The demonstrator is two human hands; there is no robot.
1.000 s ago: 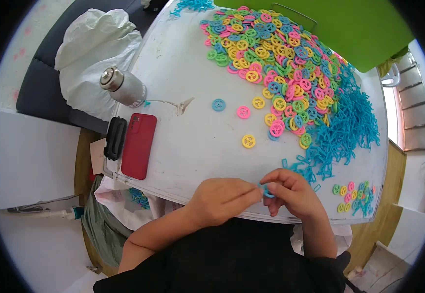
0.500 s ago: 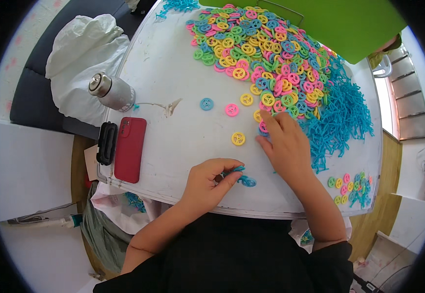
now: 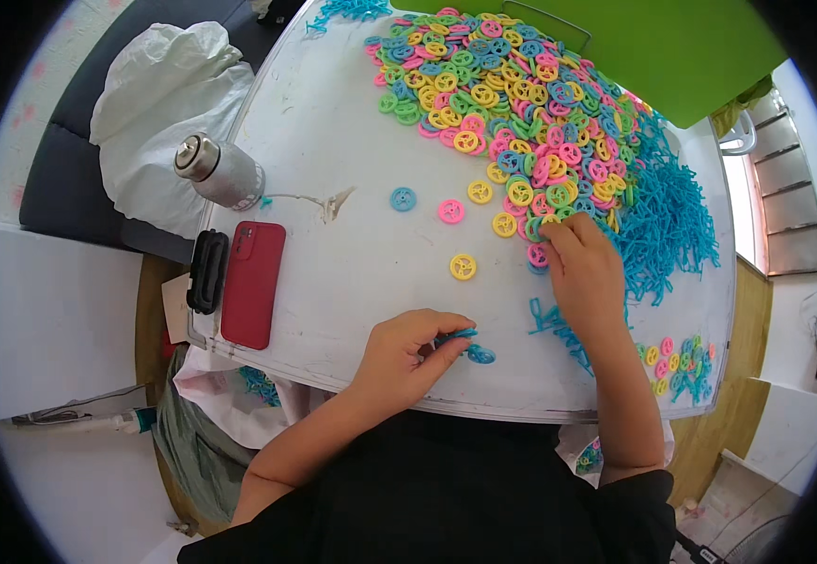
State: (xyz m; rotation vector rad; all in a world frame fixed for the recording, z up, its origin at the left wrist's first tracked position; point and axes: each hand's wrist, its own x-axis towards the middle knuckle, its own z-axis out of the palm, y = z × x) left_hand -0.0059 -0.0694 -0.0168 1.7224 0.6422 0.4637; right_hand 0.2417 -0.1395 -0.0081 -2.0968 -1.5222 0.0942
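Observation:
My left hand is closed in a pinch around a small blue plastic piece, with a round blue wheel at its end just beyond the thumb. My right hand rests at the lower edge of a heap of small plastic wheels in pink, yellow, green and blue. Its fingers are curled down beside a pink wheel; whatever is between the fingertips is hidden. Loose on the table lie a yellow wheel, a pink wheel and a blue wheel.
Thin blue plastic pieces are heaped to the right, some by my right wrist. A small group of wheels sits at the near right corner. On the left are a red phone, a black case and a metal bottle. A green panel stands behind.
My right hand has shifted right along the heap's edge, uncovering a yellow wheel and some blue pieces. My left hand keeps hold of its blue piece in nearly the same place.

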